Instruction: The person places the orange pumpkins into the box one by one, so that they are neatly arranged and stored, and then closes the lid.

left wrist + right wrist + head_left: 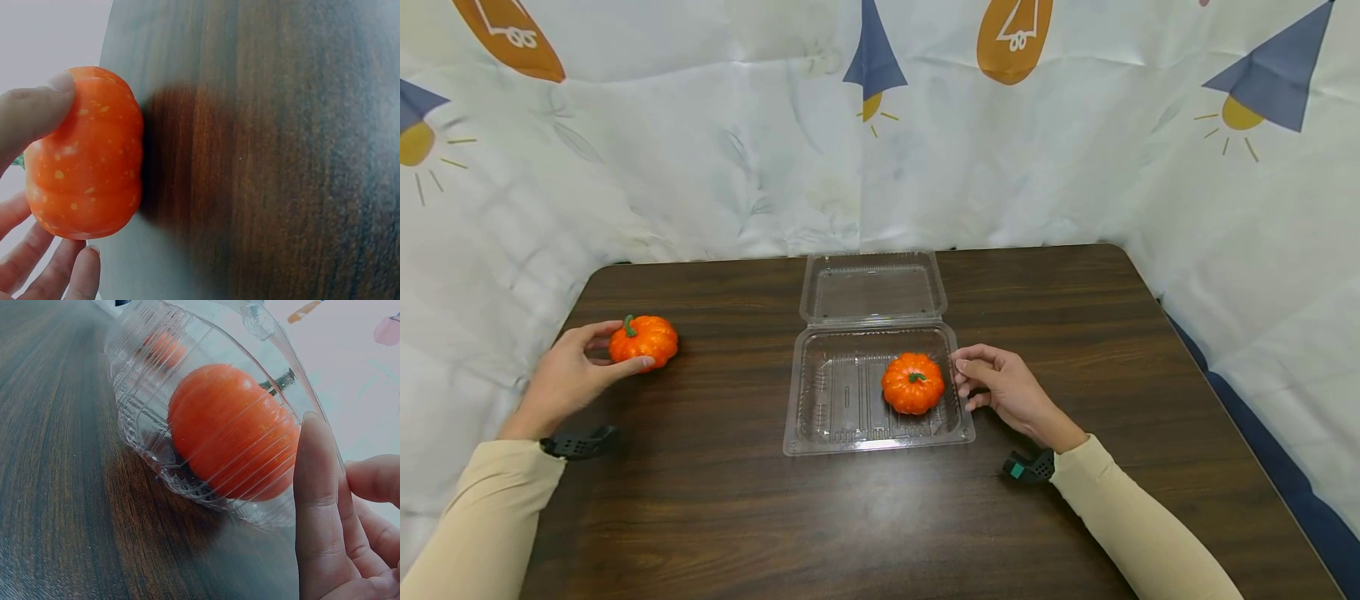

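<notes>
My left hand (567,372) grips a small orange pumpkin (652,339) with a green stem at the left of the table, thumb on the near side and fingers round the far side. In the left wrist view this pumpkin (87,156) shows pale specks, and its shadow falls on the wood beside it. A clear plastic clamshell box (838,404) lies unfolded mid-table. Inside its base, toward the right, sits a second orange pumpkin (913,385). My right hand (1009,392) pinches the box's right rim, and the right wrist view shows thumb and finger on either side of that edge.
The box's lid (874,287) lies folded back toward the far edge of the dark wooden table (722,500). White patterned cloth (700,167) hangs behind the table and along both sides. A dark blue surface (1262,433) shows beyond the right edge.
</notes>
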`<state>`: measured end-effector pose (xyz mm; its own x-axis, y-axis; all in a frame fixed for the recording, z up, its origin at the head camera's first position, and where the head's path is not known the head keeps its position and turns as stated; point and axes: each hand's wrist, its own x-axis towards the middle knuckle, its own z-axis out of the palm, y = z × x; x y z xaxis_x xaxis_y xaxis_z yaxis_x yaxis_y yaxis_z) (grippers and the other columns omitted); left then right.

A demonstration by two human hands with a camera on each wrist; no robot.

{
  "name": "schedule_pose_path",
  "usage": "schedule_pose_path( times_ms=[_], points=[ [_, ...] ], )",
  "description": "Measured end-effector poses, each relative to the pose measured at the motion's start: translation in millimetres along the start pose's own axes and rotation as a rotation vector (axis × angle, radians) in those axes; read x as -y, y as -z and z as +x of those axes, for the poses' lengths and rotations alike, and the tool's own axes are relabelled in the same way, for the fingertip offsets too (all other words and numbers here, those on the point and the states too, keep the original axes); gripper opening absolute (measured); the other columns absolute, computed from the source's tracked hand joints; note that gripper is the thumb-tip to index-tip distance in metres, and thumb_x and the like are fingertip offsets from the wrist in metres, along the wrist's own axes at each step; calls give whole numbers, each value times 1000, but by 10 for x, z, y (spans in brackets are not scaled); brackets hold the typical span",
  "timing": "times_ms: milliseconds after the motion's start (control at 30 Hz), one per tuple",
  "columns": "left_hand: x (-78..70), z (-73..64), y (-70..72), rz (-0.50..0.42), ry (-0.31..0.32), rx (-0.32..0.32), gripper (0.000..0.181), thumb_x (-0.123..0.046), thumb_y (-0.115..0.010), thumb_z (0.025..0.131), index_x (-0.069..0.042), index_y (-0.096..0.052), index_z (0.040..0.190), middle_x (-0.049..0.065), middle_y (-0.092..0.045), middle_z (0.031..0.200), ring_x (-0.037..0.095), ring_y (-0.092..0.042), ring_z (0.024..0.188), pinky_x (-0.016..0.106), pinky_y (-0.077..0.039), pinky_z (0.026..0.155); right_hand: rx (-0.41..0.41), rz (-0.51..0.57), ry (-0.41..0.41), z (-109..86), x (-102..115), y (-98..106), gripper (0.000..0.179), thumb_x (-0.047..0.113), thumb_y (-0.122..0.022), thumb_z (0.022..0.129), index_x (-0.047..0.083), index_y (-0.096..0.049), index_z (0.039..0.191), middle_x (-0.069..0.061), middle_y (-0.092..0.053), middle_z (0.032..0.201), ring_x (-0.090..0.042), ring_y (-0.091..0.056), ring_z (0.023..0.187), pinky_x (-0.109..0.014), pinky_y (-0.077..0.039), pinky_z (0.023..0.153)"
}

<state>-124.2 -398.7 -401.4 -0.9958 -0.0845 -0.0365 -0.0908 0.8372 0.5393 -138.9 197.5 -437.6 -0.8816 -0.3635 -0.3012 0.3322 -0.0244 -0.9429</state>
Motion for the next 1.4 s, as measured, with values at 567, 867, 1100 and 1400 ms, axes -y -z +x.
schedule_pose_path(
  times_ms=[567, 867, 1100, 1400],
  points=[
    [11, -55, 1, 40, -11, -27, 87, -43, -79, 91, 9, -42, 150, 40, -40, 142, 53, -65, 104, 7, -44, 59, 17, -2, 18, -38, 33, -24, 34, 23, -62, 105, 1, -58, 131, 1, -67, 91, -10, -66, 74, -25, -62, 62],
    [16, -76, -3, 30, -21, -34, 84, -41, -79, 91, 8, -43, 150, 40, -42, 143, 58, -62, 110, 5, -42, 60, 17, 9, 12, -48, 37, -23, 34, 22, -63, 104, 1, -59, 130, 0, -67, 92, -10, -67, 73, -25, -62, 62],
    [-26, -93, 11, 2, -35, -28, 82, -37, -79, 92, 9, -43, 150, 40, -42, 144, 58, -60, 111, 3, -41, 61, 16, -1, 9, -41, 28, -13, 35, 23, -63, 105, 1, -58, 131, 1, -67, 91, -10, -66, 73, -25, -62, 63],
    [-126, -96, 37, 18, -60, -35, 82, -38, -81, 90, 7, -46, 148, 37, -46, 141, 53, -64, 106, 2, -41, 62, 3, -12, 5, -25, 25, -13, 33, 23, -63, 105, 2, -59, 130, 1, -68, 91, -10, -66, 73, -25, -62, 63]
  ],
)
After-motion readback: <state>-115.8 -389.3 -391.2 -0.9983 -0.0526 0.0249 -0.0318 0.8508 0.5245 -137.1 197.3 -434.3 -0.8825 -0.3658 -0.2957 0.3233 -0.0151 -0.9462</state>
